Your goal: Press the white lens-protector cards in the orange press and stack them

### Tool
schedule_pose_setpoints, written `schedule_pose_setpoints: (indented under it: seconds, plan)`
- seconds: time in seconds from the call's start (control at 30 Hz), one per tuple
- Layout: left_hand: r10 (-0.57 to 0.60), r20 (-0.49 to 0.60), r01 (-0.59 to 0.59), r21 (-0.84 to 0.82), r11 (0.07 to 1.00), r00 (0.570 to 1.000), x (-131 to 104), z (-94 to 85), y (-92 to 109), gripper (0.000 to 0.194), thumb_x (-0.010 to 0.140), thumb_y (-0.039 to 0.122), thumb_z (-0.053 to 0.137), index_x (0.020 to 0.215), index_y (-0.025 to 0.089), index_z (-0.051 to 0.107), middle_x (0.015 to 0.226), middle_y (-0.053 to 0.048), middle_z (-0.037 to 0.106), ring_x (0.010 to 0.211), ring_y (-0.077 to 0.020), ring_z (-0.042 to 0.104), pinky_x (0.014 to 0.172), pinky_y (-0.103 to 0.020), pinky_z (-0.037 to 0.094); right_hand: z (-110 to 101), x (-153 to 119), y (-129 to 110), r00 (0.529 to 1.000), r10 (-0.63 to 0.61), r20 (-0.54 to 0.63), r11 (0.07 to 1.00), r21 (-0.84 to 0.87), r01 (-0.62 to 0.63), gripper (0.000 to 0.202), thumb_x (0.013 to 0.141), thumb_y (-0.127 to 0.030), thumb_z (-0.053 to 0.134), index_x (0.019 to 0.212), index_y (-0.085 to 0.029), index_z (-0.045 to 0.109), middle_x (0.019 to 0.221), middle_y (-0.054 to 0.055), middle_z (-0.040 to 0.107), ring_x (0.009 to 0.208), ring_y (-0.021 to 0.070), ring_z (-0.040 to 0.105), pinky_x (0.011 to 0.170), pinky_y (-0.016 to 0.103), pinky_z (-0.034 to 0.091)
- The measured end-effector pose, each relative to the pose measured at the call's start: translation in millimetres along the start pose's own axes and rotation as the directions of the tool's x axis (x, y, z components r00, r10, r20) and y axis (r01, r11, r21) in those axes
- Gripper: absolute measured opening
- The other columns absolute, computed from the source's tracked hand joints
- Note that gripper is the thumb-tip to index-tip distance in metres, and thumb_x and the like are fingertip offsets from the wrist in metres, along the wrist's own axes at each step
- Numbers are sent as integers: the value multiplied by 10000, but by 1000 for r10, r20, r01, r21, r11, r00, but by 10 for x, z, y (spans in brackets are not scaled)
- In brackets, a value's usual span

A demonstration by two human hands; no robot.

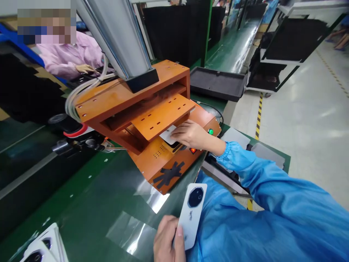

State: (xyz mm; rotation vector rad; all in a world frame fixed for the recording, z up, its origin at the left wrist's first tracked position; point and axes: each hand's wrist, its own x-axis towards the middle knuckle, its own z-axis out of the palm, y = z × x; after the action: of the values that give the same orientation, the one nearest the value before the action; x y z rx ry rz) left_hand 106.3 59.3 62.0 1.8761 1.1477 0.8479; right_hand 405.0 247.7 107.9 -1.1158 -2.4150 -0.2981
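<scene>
My left hand (167, 240) grips the lower end of a white phone back cover (189, 222), thumb on its face. A dark round camera window shows at the cover's upper end, with small dark lettering below. My right hand (188, 134) reaches into the front of an orange press machine (160, 163), fingers closed on a white panel (167, 135), apparently another phone back cover. That panel is partly under the raised orange press plate (163, 116) and above a dark recess in the bed; its far end is hidden.
More white phone covers (46, 247) lie at the table's lower left. Clear film pieces (131, 233) are on the green tabletop (89, 203). A metal cylinder (117, 40) stands atop the press. Behind are a black tray (218, 83), a cart (294, 40) and a co-worker in pink (60, 58).
</scene>
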Motion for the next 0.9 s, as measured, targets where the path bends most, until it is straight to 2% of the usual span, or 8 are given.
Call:
schedule_pose_setpoints:
  seconds: [0.2, 0.33, 0.37, 0.47, 0.5, 0.53, 0.7, 0.9]
  plan:
    - [344, 115, -363, 324, 874, 932, 310, -32, -106, 173, 922, 172, 519, 942, 244, 675, 1222, -91, 711, 1095, -286, 603, 957, -463, 453, -183, 19, -66, 995, 33, 95, 986, 159, -48, 505, 971, -622, 558, 1183, -185, 697, 1288, 109, 709, 1184, 259, 633, 1013, 417, 411]
    - [453, 131, -439, 575, 690, 882, 526, 31, -139, 95, 895, 201, 553, 869, 235, 637, 1510, -104, 560, 1284, -358, 534, 969, -538, 393, -106, -305, -197, 959, 233, -164, 967, 149, -209, 447, 1016, -542, 517, 1258, -196, 662, 1331, 123, 674, 1225, 253, 610, 1082, 442, 380]
    - [460, 129, -438, 604, 666, 878, 556, 51, -150, 86, 892, 212, 554, 867, 235, 633, 1536, -110, 532, 1322, -372, 517, 966, -550, 385, -65, -458, -218, 887, 360, -288, 932, 149, -330, 393, 1038, -482, 489, 1256, -206, 664, 1309, 120, 676, 1215, 248, 609, 1070, 442, 391]
    - [444, 109, -403, 646, 648, 889, 598, 98, -190, 81, 888, 252, 551, 862, 239, 627, 1548, -106, 518, 1392, -404, 472, 947, -571, 369, 71, -1000, -222, 543, 623, -562, 729, 167, -664, 326, 1048, -317, 429, 1201, -211, 698, 1145, 118, 682, 1109, 249, 610, 982, 438, 435]
    - [440, 108, -398, 650, 648, 892, 604, 108, -202, 85, 887, 262, 550, 858, 240, 626, 1544, -103, 524, 1406, -412, 460, 937, -569, 371, 113, -1172, -210, 485, 646, -589, 677, 150, -720, 329, 1039, -277, 423, 1188, -212, 710, 1108, 116, 673, 1074, 249, 605, 959, 438, 438]
    - [438, 106, -395, 654, 645, 892, 609, 115, -211, 89, 887, 269, 548, 852, 240, 625, 1537, -98, 533, 1418, -416, 448, 926, -564, 373, 152, -1321, -195, 475, 656, -586, 650, 118, -751, 337, 1029, -243, 422, 1183, -216, 721, 1098, 114, 665, 1054, 248, 597, 945, 438, 435]
    - [410, 114, -368, 694, 619, 905, 657, 118, -205, 120, 897, 267, 524, 835, 232, 621, 1541, -83, 529, 1423, -417, 440, 884, -558, 391, 268, -1578, -121, 674, 633, -381, 718, -39, -695, 422, 981, -117, 419, 1248, -264, 710, 1160, 100, 662, 1082, 237, 570, 932, 431, 413]
    - [465, 60, -415, 562, 715, 883, 576, 45, -288, 39, 845, 283, 577, 849, 261, 609, 1332, -113, 680, 1246, -404, 566, 912, -584, 445, 235, -1528, -424, 638, 653, -408, 748, 219, -626, 293, 976, -215, 499, 1228, -218, 648, 1217, 130, 644, 1158, 258, 577, 998, 471, 481]
